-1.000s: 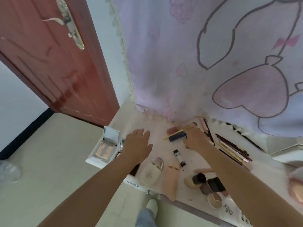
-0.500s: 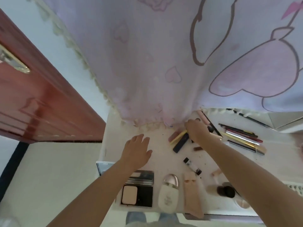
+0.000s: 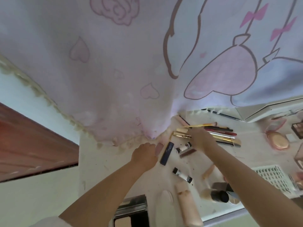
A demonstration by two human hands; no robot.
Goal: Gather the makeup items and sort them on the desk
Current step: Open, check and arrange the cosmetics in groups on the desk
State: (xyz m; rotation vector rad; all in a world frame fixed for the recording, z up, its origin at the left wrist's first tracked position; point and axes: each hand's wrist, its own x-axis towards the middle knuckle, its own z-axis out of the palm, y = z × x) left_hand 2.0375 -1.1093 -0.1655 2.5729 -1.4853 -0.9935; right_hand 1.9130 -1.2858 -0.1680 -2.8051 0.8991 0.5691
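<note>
Curtain (image 3: 114,71) pale lilac, pink hearts, rose print; door (image 3: 32,141) red-brown; tube (image 3: 166,153) navy; desk (image 3: 101,161) cream.

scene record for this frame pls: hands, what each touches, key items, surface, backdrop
left hand: fingers curled, at a pinkish tube; whether it grips it is unclear
right hand: reaching to the gold tube and a thin yellow stick; grip hidden
beside left hand: dark blue tube, lying flat
row of pens: side by side, right of the right hand
near edge: open compact, peach tube
surface: white desk
backdrop: pink cartoon curtain
</note>
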